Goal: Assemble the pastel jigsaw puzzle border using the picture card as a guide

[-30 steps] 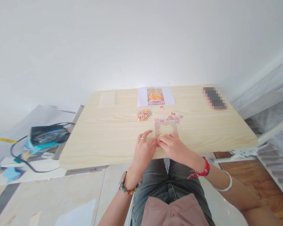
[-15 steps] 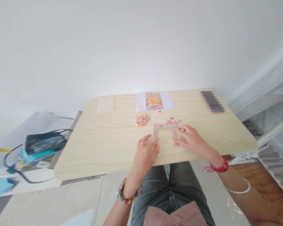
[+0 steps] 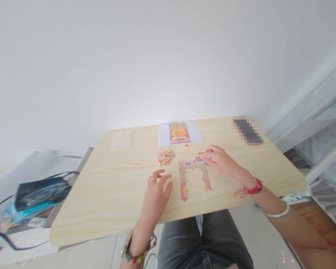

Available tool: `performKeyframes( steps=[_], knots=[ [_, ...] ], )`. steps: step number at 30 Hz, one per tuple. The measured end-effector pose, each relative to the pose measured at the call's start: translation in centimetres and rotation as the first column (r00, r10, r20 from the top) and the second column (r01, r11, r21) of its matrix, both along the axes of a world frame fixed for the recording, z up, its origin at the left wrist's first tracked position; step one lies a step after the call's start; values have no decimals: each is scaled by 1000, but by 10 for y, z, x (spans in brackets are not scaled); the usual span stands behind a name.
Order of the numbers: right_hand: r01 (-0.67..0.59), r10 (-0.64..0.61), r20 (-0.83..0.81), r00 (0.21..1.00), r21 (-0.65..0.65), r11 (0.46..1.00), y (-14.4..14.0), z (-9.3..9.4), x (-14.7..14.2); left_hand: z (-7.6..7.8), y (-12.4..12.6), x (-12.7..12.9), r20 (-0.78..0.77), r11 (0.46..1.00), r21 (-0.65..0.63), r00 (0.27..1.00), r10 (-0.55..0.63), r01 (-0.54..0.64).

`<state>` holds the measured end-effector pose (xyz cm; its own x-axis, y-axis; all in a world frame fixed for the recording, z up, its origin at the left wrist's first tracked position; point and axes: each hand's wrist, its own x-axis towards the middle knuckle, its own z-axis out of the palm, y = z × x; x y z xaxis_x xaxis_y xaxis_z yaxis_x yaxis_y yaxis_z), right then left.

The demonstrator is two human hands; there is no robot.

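Note:
A partly joined jigsaw puzzle [image 3: 182, 183] lies on the table, a pinkish frame with bare wood inside and its near side open. My left hand [image 3: 156, 190] hovers left of it, fingers apart and holding nothing. At the puzzle's upper right corner, my right hand [image 3: 217, 158] has its fingertips down among loose purple and pink puzzle pieces [image 3: 198, 158]; whether a piece is between the fingers is hidden. A heap of puzzle pieces [image 3: 165, 157] sits further left. Behind lies a white sheet with a printed picture [image 3: 179, 133] of a yellow figure.
The pale wooden table [image 3: 112, 194] stands against a white wall. A phone [image 3: 248, 131], blurred out, lies at the back right. At the back left is a pale translucent sheet [image 3: 121, 140]. Beyond the left edge are a dark bag [image 3: 42, 192] and other items.
My left hand has left the puzzle's left side and moved left, fingers spreading. My right hand has moved from the puzzle's right side to the loose pieces above it. The view has shifted.

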<state>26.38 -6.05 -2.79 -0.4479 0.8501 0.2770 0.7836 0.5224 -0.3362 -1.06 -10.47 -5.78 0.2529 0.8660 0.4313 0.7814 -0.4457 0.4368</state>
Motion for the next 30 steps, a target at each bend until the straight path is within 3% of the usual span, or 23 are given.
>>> performKeyframes(
  steps=[5, 11, 20, 30],
  knots=[
    [-100, 106, 79, 991, -81, 992, 34, 0, -16, -4, 1, 5, -6, 999, -44, 1000, -10, 9],
    [-179, 197, 89, 976, -175, 968, 44, 3, -14, -8, -1, 0, -2, 994, -113, 1000, 7, -7],
    [-83, 94, 70, 993, -150, 985, 52, 2, 21, -13, -2, 0, 23, 997, -76, 1000, 0, 2],
    [-42, 76, 143, 987, -226, 973, 57, 1, 4, -14, -5, 0, 3, 998, -67, 1000, -17, 17]
  ],
)
